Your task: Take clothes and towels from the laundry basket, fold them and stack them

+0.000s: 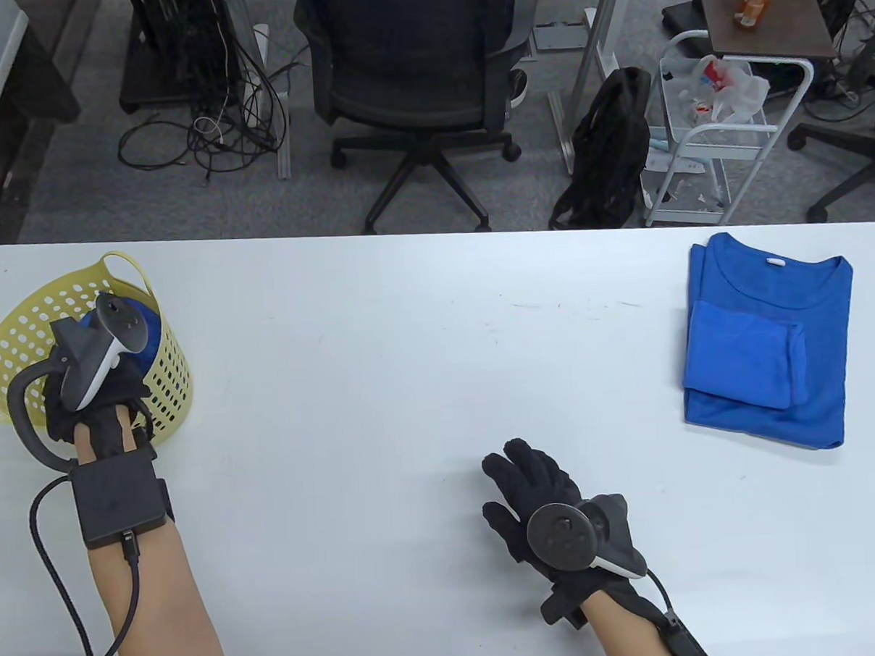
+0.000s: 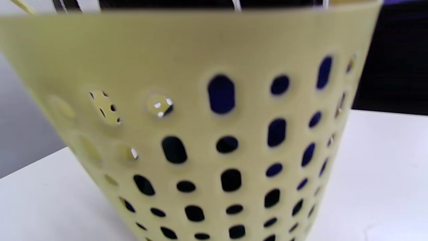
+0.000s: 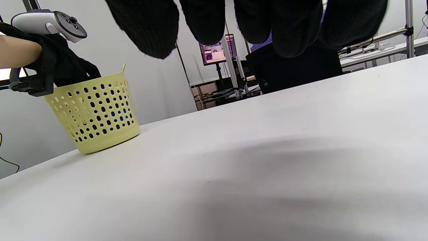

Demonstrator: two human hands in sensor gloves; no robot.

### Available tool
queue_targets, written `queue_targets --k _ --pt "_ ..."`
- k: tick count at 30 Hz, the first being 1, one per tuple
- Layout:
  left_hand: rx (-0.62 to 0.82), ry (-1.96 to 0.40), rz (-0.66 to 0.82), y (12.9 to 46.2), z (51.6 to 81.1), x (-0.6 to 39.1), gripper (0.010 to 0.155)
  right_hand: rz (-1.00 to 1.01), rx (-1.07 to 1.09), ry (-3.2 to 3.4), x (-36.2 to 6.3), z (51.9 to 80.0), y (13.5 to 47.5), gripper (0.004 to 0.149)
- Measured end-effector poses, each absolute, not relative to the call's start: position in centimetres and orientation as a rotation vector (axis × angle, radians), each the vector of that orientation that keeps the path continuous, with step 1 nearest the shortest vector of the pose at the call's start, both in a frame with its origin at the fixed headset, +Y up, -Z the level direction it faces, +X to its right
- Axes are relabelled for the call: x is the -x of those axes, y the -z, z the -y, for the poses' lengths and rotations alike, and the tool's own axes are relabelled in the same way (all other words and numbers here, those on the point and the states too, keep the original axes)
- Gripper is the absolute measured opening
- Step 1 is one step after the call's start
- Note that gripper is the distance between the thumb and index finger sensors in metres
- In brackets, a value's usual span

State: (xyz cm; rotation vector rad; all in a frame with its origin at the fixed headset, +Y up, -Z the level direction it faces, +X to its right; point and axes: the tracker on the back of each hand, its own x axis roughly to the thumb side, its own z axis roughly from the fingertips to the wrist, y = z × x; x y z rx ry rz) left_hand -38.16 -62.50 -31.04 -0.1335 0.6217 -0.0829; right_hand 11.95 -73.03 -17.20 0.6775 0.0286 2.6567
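- Up at the far left of the white table (image 1: pixel 408 329) stood my yellow laundry basket (image 1: pixel 169 369), a round plastic tub with a wall full of oval holes and a thin loop handle at its rim.
- Dark blue fabric (image 1: pixel 148 339) showed inside it, both over the rim from above and through the holes in my left wrist view, where the basket wall (image 2: pixel 214 134) filled nearly the whole picture.
- My left hand (image 1: pixel 96 401) reached down over the near rim into the basket; its fingers were hidden inside, so I could not tell whether they gripped anything.
- My right hand (image 1: pixel 543 508) hovered low over the table at the near middle, palm down, fingers spread and loose, holding nothing; in its own wrist view the gloved fingertips (image 3: pixel 147 30) hung above the bare surface with a soft shadow beneath.
- Far off at the right side of the table lay a folded blue shirt (image 1: pixel 772 342), flat, neckline toward the far edge with a small white label, one sleeve folded across its front.
- That shirt lay well apart from both hands.
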Motion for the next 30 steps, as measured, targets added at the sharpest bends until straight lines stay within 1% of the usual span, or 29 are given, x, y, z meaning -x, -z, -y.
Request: queue_targets --k 1,2,3,4,5,6,7,8,9,10,11,12,14,17,18,20,22,25,27,30 --pt "0.096 0.081 -0.662 30.6 61.9 38.0 0.049 -0.036 -0.681 -2.655 -11.9 73.2 17.3 0.064" --pt "0.08 0.075 -0.68 30.5 61.6 37.9 0.05 -0.04 -0.683 -2.654 -11.9 73.3 17.3 0.064" --pt "0.036 0.065 -0.686 30.1 60.7 37.5 0.05 -0.045 -0.682 -2.65 -12.0 73.4 17.4 0.064" --pt "-0.123 0.005 -0.666 29.4 59.3 36.8 0.05 -0.052 -0.674 -2.643 -12.1 73.4 17.6 0.064" --pt "-0.247 -0.063 -0.625 29.0 58.3 36.1 0.049 -0.052 -0.67 -2.639 -12.2 73.4 17.6 0.064" --pt "-0.451 -0.183 -0.505 28.3 56.4 34.6 0.049 -0.05 -0.655 -2.622 -12.4 73.3 17.8 0.064" --pt "-0.582 -0.253 -0.386 27.3 54.3 32.9 0.049 -0.042 -0.639 -2.599 -12.8 73.1 18.0 0.064" --pt "-0.691 -0.302 -0.286 26.1 52.6 31.4 0.048 -0.035 -0.625 -2.581 -13.1 73.0 18.2 0.064" --pt "-0.779 -0.371 -0.143 24.7 50.7 29.4 0.048 -0.023 -0.605 -2.552 -13.6 72.7 18.3 0.064" --pt "-0.8 -0.415 -0.056 23.8 49.7 28.1 0.048 -0.015 -0.593 -2.536 -13.9 72.5 18.4 0.064" --pt "-0.81 -0.489 0.037 22.4 48.5 26.1 0.048 0.006 -0.568 -2.511 -14.6 72.1 18.6 0.063" --pt "-0.783 -0.525 0.127 21.4 48.0 24.4 0.048 0.03 -0.541 -2.484 -15.3 71.7 18.6 0.063" --pt "-0.7 -0.514 0.221 20.9 48.2 22.1 0.046 0.07 -0.502 -2.441 -16.4 70.9 18.7 0.063" --pt "-0.601 -0.477 0.277 21.5 50.1 19.1 0.043 0.139 -0.463 -2.378 -17.8 69.7 18.7 0.062" --pt "-0.569 -0.496 0.303 21.6 50.9 18.0 0.043 0.155 -0.46 -2.361 -18.0 69.4 18.6 0.062" --pt "-0.553 -0.518 0.338 21.7 51.6 16.5 0.043 0.172 -0.458 -2.336 -18.4 69.0 18.4 0.062" --pt "-0.527 -0.56 0.365 21.9 51.8 15.1 0.043 0.178 -0.457 -2.325 -18.6 68.9 18.3 0.062" --pt "-0.478 -0.65 0.452 22.0 51.6 13.5 0.043 0.214 -0.453 -2.295 -18.9 68.5 18.1 0.064" --pt "-0.426 -0.691 0.503 22.0 52.0 12.4 0.044 0.234 -0.478 -2.224 -19.0 68.1 17.8 0.068" --pt "-0.369 -0.702 0.543 21.8 53.1 10.9 0.044 0.195 -0.538 -2.05 -18.5 67.5 17.3 0.074"
